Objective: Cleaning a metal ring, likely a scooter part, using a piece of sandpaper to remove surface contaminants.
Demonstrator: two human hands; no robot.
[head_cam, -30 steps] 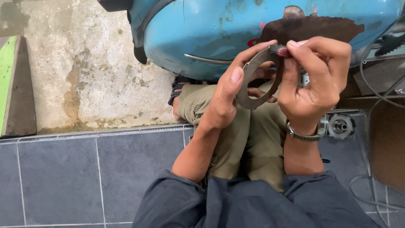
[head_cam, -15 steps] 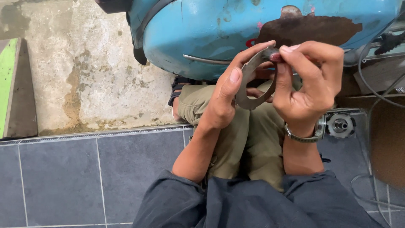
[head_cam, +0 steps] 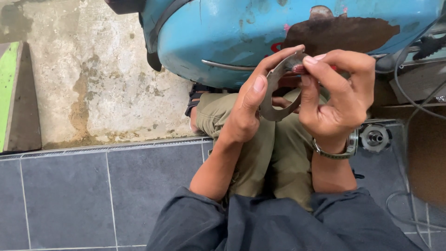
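Observation:
I hold a curved grey metal part, shaped like a brake shoe [head_cam: 275,100], up in front of me with both hands. My left hand [head_cam: 248,109] grips its left side, thumb and forefinger along the arc. My right hand [head_cam: 337,100] pinches its upper end, and a small red piece [head_cam: 297,69] shows between those fingertips. A metal watch sits on my right wrist [head_cam: 335,149]. Under my hands are my knees in olive trousers [head_cam: 274,158].
A blue scooter body [head_cam: 260,32] with a brown rusty patch stands just beyond my hands. A round metal hub [head_cam: 374,137] lies on the floor at right, with cables [head_cam: 409,93] and a brown mat [head_cam: 427,153]. Grey tiles [head_cam: 93,195] lie left, concrete beyond, and a green-edged board [head_cam: 11,93] at the far left.
My hands have kept their grip and turned the metal part only slightly. The view has shifted a little.

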